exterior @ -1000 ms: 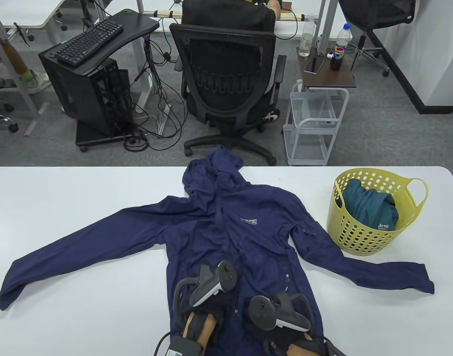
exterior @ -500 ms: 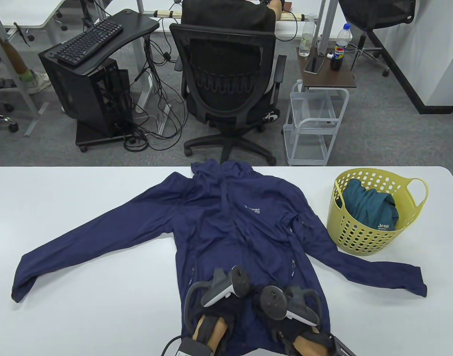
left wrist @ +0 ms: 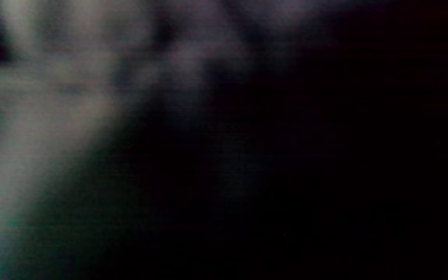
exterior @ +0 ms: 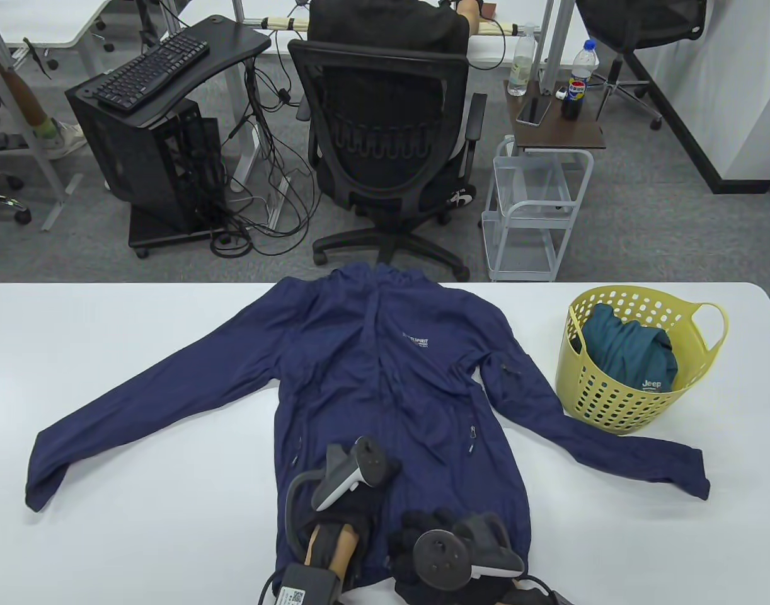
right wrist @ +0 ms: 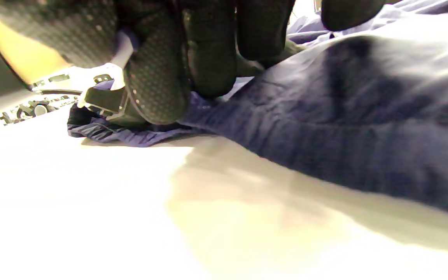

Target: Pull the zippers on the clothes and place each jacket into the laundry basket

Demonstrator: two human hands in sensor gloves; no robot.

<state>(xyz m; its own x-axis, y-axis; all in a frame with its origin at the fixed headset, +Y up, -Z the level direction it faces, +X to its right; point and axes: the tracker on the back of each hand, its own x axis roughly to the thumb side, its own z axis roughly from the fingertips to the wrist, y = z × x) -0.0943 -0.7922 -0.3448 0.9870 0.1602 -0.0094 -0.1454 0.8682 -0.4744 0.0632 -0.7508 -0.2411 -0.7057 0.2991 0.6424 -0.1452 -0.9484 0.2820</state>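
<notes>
Fabric first: thin navy-blue hooded nylon jacket point(exterior: 391, 378) lies spread front-up mid-table, hood off the 12 o'clock edge. Judging by the wrinkles it's light, limp, prob. slippery, so it'll slide rather than resist. My right hand point(exterior: 423, 542) sits at the hem around 6 o'clock; in the right wrist view its fingers point(right wrist: 208, 50) curl down onto the hem fabric, pinching near the zipper base I think, though no puller is visible. My left hand point(exterior: 344, 504) rests on the jacket just beside it; whether it's gripping or flat I can't tell, its wrist cam is just blur. Best hold: hem taut w/ one hand, puller w/ the other. Yellow perforated plastic laundry basket point(exterior: 618, 403) at 3 o'clock holds a teal garment point(exterior: 624, 353) marked "Jeep". Chest print on the navy jacket reads something like "…SPIRIT"; rest is too small.
</notes>
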